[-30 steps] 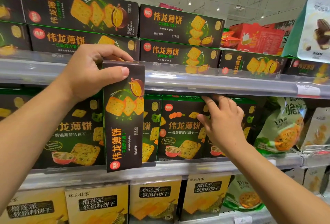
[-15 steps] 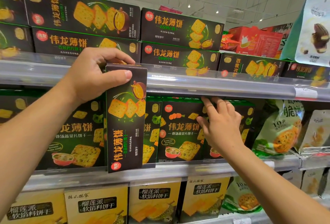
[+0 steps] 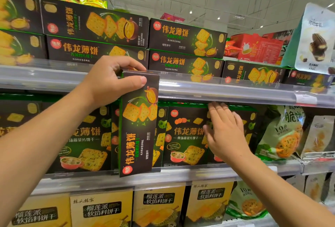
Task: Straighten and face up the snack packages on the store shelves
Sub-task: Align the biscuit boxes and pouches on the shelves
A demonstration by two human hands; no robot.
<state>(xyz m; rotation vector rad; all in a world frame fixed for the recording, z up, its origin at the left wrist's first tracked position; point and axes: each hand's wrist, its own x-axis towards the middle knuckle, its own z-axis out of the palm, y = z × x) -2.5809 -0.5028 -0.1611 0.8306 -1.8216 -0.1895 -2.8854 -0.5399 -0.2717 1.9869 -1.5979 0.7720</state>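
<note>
My left hand [image 3: 110,80] grips the top end of a long dark cracker box [image 3: 137,127], held upright in front of the middle shelf. Thumb on its face, fingers over its top. My right hand [image 3: 224,132] lies with straight fingers flat against the dark cracker boxes [image 3: 184,136] standing on the middle shelf, fingertips up near the shelf rail above. The same long boxes [image 3: 186,36] lie stacked flat on the upper shelf.
A clear plastic rail [image 3: 235,91] fronts the upper shelf. Green snack bags [image 3: 282,136] stand at the right of the middle shelf. Yellow durian-pie boxes [image 3: 159,206] fill the lower shelf. A white bag [image 3: 315,42] hangs at the upper right.
My right hand's fingers have straightened and slid a little down and right across the standing boxes. My left hand and the upright box have barely shifted.
</note>
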